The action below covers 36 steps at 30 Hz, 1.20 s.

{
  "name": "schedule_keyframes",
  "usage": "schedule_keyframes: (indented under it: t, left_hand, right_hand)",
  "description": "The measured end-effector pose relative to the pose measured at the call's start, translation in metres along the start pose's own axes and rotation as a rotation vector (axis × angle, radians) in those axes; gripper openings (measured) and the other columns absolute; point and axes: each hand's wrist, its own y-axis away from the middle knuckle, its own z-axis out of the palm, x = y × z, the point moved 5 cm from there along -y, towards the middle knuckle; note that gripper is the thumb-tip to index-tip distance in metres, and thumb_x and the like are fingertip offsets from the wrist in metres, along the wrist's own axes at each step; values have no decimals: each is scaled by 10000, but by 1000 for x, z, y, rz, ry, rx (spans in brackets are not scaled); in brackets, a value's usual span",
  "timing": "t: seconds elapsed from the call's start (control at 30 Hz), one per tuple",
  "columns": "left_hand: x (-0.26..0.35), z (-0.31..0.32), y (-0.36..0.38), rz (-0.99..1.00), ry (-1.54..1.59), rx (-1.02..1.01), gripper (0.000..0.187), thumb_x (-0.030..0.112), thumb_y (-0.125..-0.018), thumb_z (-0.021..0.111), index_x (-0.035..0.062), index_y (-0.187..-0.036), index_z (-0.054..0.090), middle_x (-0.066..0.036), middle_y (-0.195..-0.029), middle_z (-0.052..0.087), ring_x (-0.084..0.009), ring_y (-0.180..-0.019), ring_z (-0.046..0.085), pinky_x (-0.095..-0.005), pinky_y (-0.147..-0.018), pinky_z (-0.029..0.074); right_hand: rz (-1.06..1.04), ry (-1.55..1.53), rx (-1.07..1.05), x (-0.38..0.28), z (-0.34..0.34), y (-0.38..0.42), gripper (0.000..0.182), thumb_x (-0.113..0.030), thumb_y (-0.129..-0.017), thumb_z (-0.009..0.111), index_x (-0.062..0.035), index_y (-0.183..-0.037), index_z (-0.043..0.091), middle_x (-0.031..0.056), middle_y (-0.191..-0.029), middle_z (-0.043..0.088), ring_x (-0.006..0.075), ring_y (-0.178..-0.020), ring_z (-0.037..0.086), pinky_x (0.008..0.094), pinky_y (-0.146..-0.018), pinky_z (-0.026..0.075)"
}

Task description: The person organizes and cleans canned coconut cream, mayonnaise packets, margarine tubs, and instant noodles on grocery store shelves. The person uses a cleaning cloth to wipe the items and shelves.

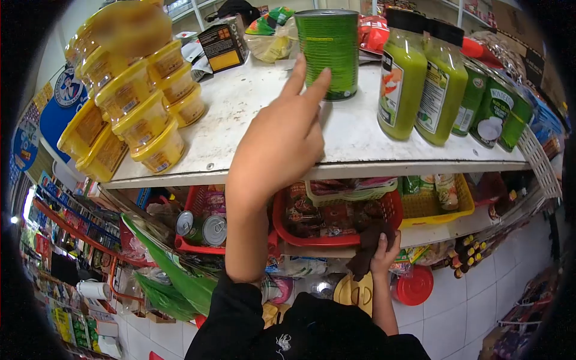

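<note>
- A person in a black short-sleeved top (306,333) works at a shop shelf, the right hand (386,255) closed on a crumpled dark-brown cloth (367,249) below the shelf edge.
- The left hand (277,144) reaches up over that edge, two fingers extended and parted, the thumb not visible; it appears to have hold of nothing.
- Its fingertips overlap the lower side of a tall, ribbed green metal can (329,48), upright on the shelf; whether they press on it cannot be told. The step in hand looks like a reach or touch at the can; any lift would call for the thumb and fingers to wrap around it.
- Under the shelf, a red plastic basket (318,241) of packets sits beside a yellow plastic basket (441,216).
- The white shelf (225,123) shows dark specks and a worn front edge. Clear-lidded yellow plastic tubs (141,129) stack at its left; bottles of green sauce with black caps (399,84) and short green cans (491,117) stand at its right.
- Behind, a black-and-orange carton (222,47) stands among bagged goods; a pale tiled floor (471,309) and crowded racks fill the room's sides.
</note>
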Motion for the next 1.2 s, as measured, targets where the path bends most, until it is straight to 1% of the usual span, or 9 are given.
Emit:
schedule_keyframes:
  t: [0.13,0.43,0.53,0.6,0.67,0.73,0.87,1.03,1.2]
  left_hand:
    - [0,-3,1,-120,122,-26,399,-8,-743,389,37,-1116,523,-197,-1261,405,-294,-950,521,-299,-872,366]
    - [-2,-1,1,89,-50,50,265,-33,-675,371,1,-858,558,-164,-1054,561,-223,-875,565,-265,-755,413]
    - [7,-16,5,-111,115,80,221,-40,-684,401,4,-826,565,-151,-952,592,-235,-907,567,-264,-777,405]
    - [21,-35,26,246,59,683,133,-50,-721,444,-16,-781,558,-159,-901,598,-235,-836,563,-298,-773,412]
    - [22,-32,83,325,58,914,76,-23,-724,467,-18,-742,541,-172,-875,591,-250,-804,552,-337,-764,416]
    - [10,-23,137,350,45,713,19,7,-704,510,-1,-713,524,-170,-843,581,-275,-790,544,-378,-748,418]
    - [-69,15,180,-189,-175,408,174,72,-646,606,45,-811,559,-93,-835,573,-252,-787,536,-344,-694,414]
    - [-129,39,187,-469,-78,26,414,151,-651,628,-12,-1012,505,-192,-957,540,-362,-888,513,-416,-768,410]
    - [-222,60,174,-594,-26,-2,478,259,-713,594,-21,-1083,484,-242,-1070,510,-379,-959,510,-434,-793,412]
  right_hand:
    - [24,-59,4,10,-3,5,205,-201,-818,509,-14,-887,460,49,-781,511,133,-731,464,261,-689,387]
    - [5,-71,21,15,-3,10,234,-205,-816,514,-10,-928,449,57,-804,511,139,-747,465,267,-707,388]
    - [-27,-13,26,13,-2,9,236,-197,-817,508,-6,-944,450,67,-819,515,148,-759,471,274,-719,391]
    - [-38,-15,35,14,-2,10,237,-193,-818,503,-3,-949,449,73,-826,517,153,-767,473,278,-725,393]
    - [-32,-80,26,18,-1,11,216,-168,-823,494,-1,-951,449,74,-832,516,145,-773,472,276,-723,393]
    - [-18,-179,23,25,0,12,205,-155,-825,491,-1,-953,449,74,-841,518,145,-773,475,277,-721,394]
    - [-19,-155,-37,13,2,11,184,-133,-822,490,-4,-943,440,55,-855,511,128,-786,457,269,-732,385]
    - [-36,-270,51,15,1,1,150,-114,-792,513,-1,-881,468,32,-813,490,115,-737,436,234,-682,369]
    - [-28,-275,34,12,5,2,156,-132,-809,495,-1,-890,473,32,-809,493,112,-730,438,234,-691,371]
